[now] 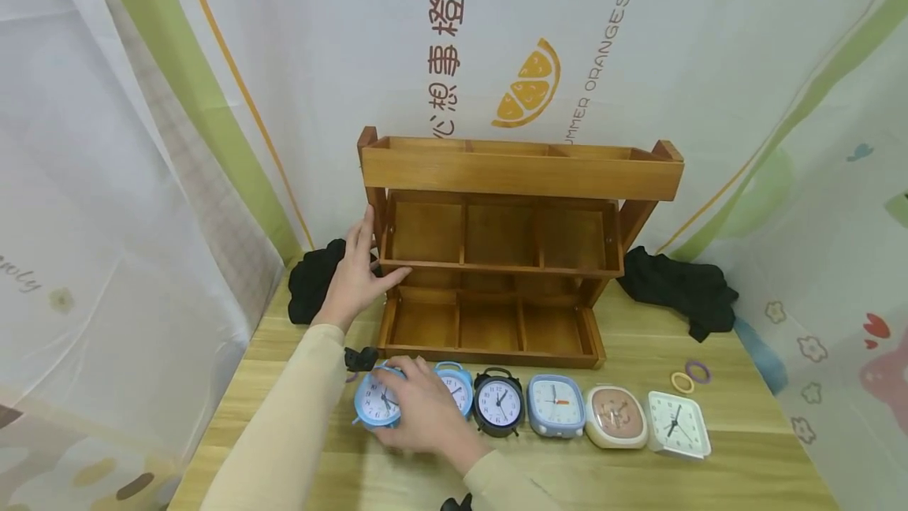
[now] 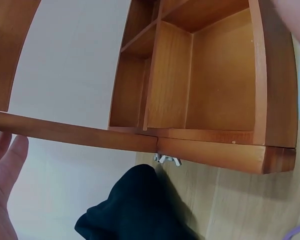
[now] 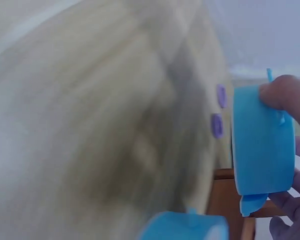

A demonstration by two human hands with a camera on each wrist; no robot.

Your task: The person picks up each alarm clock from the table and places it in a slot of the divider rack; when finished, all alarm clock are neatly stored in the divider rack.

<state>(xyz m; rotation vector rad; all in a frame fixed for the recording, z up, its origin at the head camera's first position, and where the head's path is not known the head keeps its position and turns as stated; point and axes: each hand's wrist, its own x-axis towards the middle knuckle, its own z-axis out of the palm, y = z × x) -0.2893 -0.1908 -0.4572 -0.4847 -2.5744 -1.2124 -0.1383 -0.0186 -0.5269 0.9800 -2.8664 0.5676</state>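
Observation:
My right hand grips a light blue twin-bell alarm clock at the left end of a row of clocks. In the right wrist view, the thumb presses the rim of that clock's blue case, with fingers on the other side. A second blue alarm clock is partly hidden behind the right hand. My left hand rests at the left side of a three-tier wooden rack. Its straight fingers touch the side post from outside, the thumb spread toward the middle tier's front.
Right of the hand stand a black alarm clock, a blue-grey square clock, a cream clock and a white square clock. Dark cloths flank the rack. Purple and yellow rings lie at the right.

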